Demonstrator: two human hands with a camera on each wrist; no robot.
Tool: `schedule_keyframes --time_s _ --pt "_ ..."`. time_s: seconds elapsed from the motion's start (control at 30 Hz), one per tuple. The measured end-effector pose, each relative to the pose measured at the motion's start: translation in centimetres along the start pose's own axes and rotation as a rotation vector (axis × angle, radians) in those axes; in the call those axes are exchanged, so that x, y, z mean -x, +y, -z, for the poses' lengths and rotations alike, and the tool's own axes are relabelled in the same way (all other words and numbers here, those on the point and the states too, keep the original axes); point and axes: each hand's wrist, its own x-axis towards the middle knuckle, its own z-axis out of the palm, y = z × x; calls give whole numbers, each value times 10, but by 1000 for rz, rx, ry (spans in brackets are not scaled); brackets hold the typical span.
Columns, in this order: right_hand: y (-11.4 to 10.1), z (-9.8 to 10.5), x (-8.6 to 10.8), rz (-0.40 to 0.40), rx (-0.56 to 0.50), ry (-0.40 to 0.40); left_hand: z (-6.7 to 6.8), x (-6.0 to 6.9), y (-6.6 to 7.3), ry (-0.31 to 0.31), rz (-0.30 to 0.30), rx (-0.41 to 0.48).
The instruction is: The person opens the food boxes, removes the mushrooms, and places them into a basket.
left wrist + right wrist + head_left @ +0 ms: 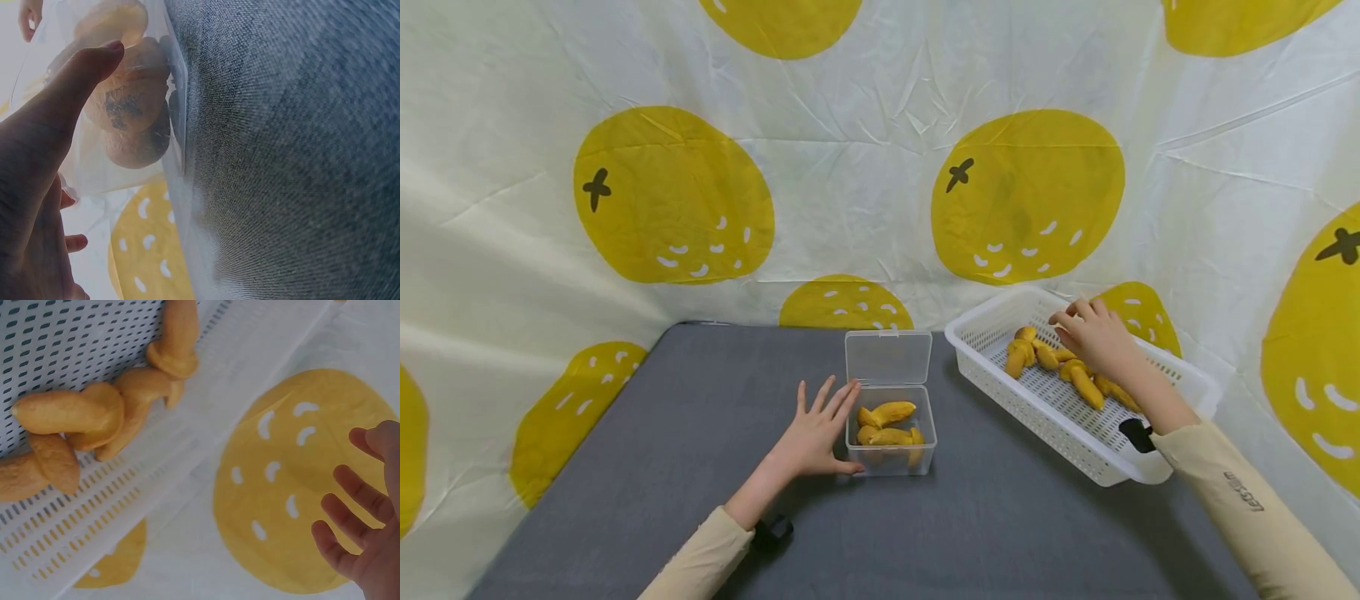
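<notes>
A clear plastic box (891, 461) with its lid (889, 358) tipped back stands on the dark table, several yellow mushrooms (891, 412) inside it. My left hand (815, 437) spreads its fingers along the box's left side, the thumb at the front wall; whether it touches the box, I cannot tell. Over the white perforated basket (1000, 398) hovers my right hand (1099, 340), fingers loosely bent with nothing held. Several more mushrooms (69, 412) lie in the basket below it, apart from the fingers in the right wrist view.
The dark grey cloth (700, 417) covers the table. A white curtain (850, 192) with yellow fruit prints hangs right behind the box and basket. The basket stands at an angle to the right of the box, its high rim between them.
</notes>
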Motion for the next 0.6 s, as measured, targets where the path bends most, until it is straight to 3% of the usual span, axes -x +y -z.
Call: schedule_keyframes --time_s 0.2,0.6 --pt "-20 10 5 33 -30 48 -1 -1 0 -18 15 4" --pt "-62 9 6 226 -50 195 0 -1 1 -24 28 31"
